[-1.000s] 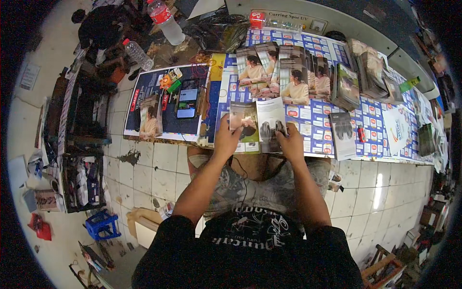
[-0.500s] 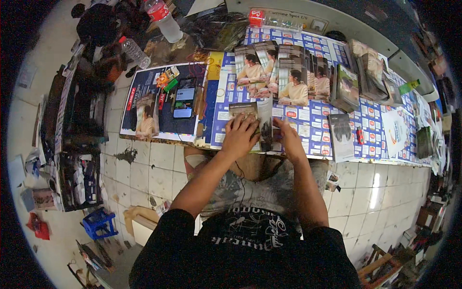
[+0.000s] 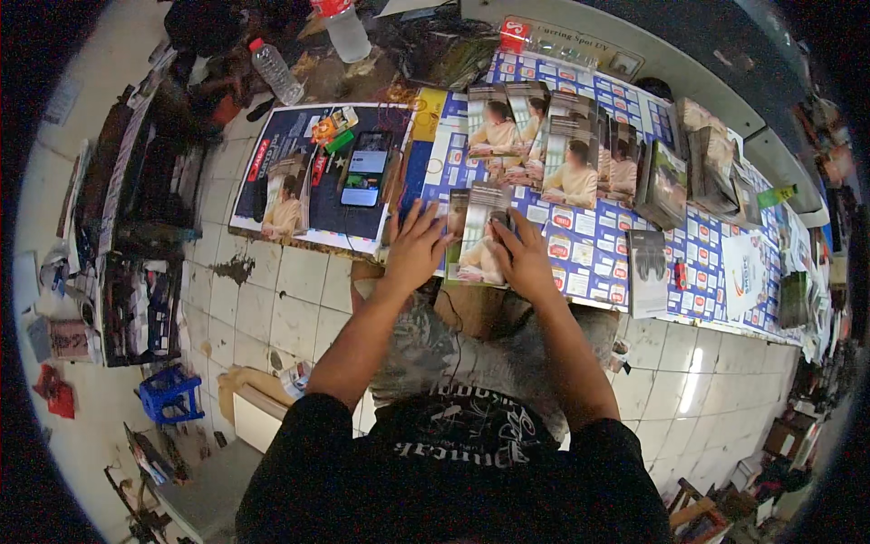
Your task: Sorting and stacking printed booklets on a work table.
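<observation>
Here, left grip (image 3: 417, 249) wide, right grip (image 3: 527, 261) loose atop brochure (image 3: 476, 240); blue-patterned tabletop (image 3: 594, 256), tiled floor (image 3: 657, 372) below.

The left hand (image 3: 417, 247) lies spread, palm down, and the right hand (image 3: 526, 258) angles inward near it.

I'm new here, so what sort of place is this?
Probably a printing or finishing workshop, judging by thick stacks of rectangular paper leaflets, a brown and cream photo leaflet being handled, and blue and white printed paper sheets spread beneath them.
</observation>
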Demonstrator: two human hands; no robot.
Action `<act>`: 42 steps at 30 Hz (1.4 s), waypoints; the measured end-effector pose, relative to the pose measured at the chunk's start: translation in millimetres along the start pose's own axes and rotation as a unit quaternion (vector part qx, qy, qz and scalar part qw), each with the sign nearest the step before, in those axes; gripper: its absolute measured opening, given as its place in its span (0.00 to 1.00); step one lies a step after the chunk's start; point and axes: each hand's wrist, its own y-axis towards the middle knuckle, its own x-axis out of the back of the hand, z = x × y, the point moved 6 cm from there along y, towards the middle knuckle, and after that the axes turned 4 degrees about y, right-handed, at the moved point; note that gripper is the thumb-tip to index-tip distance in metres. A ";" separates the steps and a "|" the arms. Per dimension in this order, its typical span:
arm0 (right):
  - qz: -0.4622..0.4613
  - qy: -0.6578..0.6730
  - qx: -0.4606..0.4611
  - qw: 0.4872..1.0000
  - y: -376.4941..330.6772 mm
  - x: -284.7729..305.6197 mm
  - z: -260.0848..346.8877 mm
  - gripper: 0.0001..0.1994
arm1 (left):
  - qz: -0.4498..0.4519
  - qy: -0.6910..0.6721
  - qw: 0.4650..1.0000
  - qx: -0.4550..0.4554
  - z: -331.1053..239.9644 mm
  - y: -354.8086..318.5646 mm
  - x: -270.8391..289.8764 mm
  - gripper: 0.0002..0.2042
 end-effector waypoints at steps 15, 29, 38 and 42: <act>0.048 -0.089 0.093 0.991 14.2 -32.6 14.3 0.27 | 0.089 -0.053 0.994 -0.039 22.4 9.4 -11.4 0.32; 0.044 -0.086 0.069 0.993 14.1 -30.0 14.0 0.28 | 0.116 -0.069 0.989 -0.054 21.9 8.9 -7.4 0.41; 0.048 -0.107 0.059 0.991 12.5 -33.0 9.8 0.29 | 0.134 -0.041 0.988 -0.069 21.5 6.6 -12.1 0.41; 0.039 -0.092 0.068 0.993 12.9 -29.9 12.0 0.28 | 0.124 -0.023 0.989 -0.079 20.4 5.8 -13.9 0.41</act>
